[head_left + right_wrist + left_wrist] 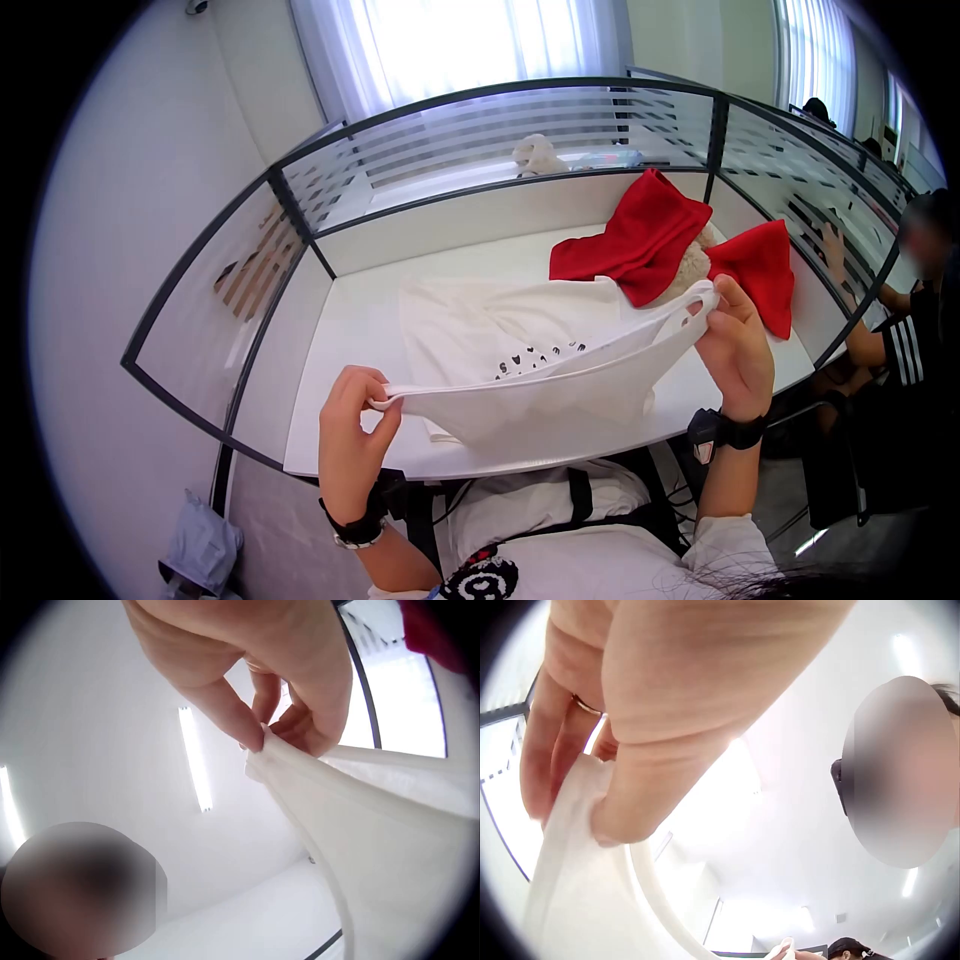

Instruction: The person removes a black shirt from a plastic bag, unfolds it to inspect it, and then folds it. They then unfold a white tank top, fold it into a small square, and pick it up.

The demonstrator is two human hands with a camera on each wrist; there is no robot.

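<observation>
A thin white garment (560, 400) with black lettering spreads between both hands, its near edge lifted and its far part lying on the white table (355, 290). My left hand (350, 430) pinches one corner of that edge between thumb and fingers, and the left wrist view shows the fabric gathered under the thumb (626, 817). At the opposite end my right hand (738, 350) pinches the other corner, higher up, beside a small gap in the fabric. In the right wrist view the cloth (375, 825) hangs in a slant from the fingertips (259, 739).
Red cloth (640, 235) lies over a beige fluffy thing (692, 268) at the table's right back. A dark-framed partition (500, 95) with striped panels surrounds the table. Another person (905, 330) sits to the right, and a grey bag (200, 540) is at the lower left.
</observation>
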